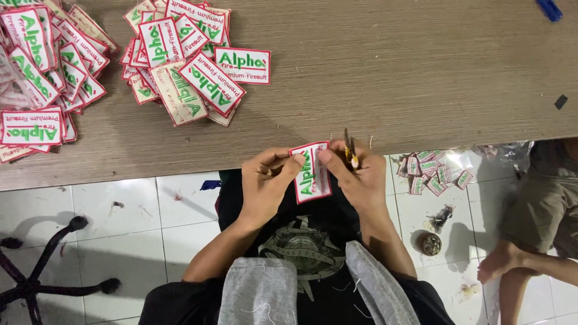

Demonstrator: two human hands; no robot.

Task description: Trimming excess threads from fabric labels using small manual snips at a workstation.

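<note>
2 hands (268, 183), 1 patch (313, 173), 1 snips (350, 150)

A white rectangular embroidered patch (312, 172) with red border and green lettering, held upright at the table's edge.

wooden table (391, 72) | two patch piles (186, 60); blue pen (549, 9); small black scrap (560, 102)

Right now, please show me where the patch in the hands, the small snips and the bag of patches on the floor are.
patch (313, 174), head view, its white middle.
small snips (349, 147), head view, the blades.
bag of patches (433, 171), head view, patches inside.
</note>
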